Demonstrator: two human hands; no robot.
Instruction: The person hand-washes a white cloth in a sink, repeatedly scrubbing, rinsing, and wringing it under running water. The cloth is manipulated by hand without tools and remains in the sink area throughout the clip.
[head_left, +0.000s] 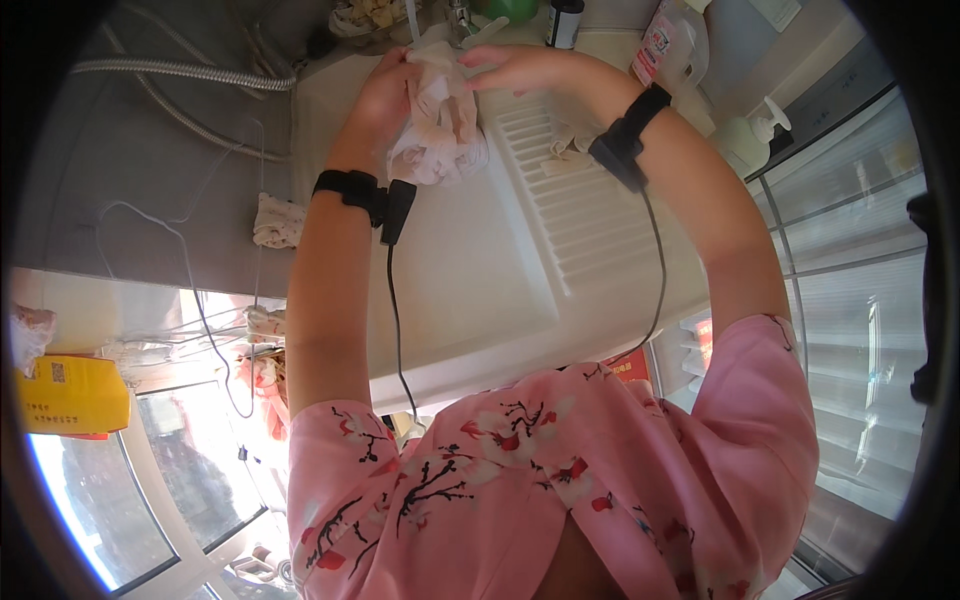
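Observation:
A pale, wet-looking cloth (442, 127) hangs bunched over the white laundry sink (457, 270), near the tap (459, 19). My left hand (385, 90) grips its left side, with part of the fingers hidden by the fabric. At the cloth's right edge is my right hand (510, 67), thumb and fingers spread; whether the fingertips touch the fabric is hard to see. A moulded washboard (536, 195) runs down the sink's right side. Another small pale cloth (570, 150) lies on its ridges, below my right forearm.
Black straps with cables circle both forearms. A pink-labelled jug (667, 45), a pump bottle (750, 139) and a dark can (564, 22) stand along the back and right. Metal hoses (187, 71) run at the left. A folded spotted cloth (277, 221) sits by the sink's left edge.

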